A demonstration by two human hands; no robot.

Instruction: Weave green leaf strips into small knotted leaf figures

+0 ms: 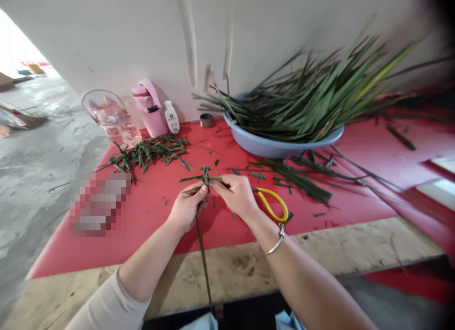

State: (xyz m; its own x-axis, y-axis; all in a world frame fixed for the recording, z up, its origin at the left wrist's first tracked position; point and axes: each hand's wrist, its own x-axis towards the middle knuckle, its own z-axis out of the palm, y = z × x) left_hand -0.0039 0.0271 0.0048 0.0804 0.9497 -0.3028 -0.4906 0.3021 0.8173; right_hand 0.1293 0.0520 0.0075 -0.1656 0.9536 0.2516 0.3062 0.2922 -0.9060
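Both hands meet over the red surface (149, 235) and work on one long green leaf strip. The left hand (187, 206) is closed in a pinch on the leaf strip (203, 254), which hangs down from the fingers toward the person's body. The right hand (235, 193) is also closed, with thumb and fingers gripping the small woven piece (205, 176) at the top of the strip, where a few short ends stick out to the left and upward.

I judge that the weaving is at an early stage: only a small knot or fold is formed, and most of the strip is not yet folded. Its exact shape is too small to tell.

Just beside the right wrist lie scissors with yellow handles (272, 203), touching nothing in the hands. Behind them stands a blue basin (270, 147) full of long fresh leaves (320, 97), so much material seems to be left. To the left, near a pink bottle (149, 107) and a clear jug (108, 114), lies a heap of cut pieces (151, 152); whether these are trimmings or finished pieces I cannot tell. More loose leaves (302, 180) lie in front of the basin.
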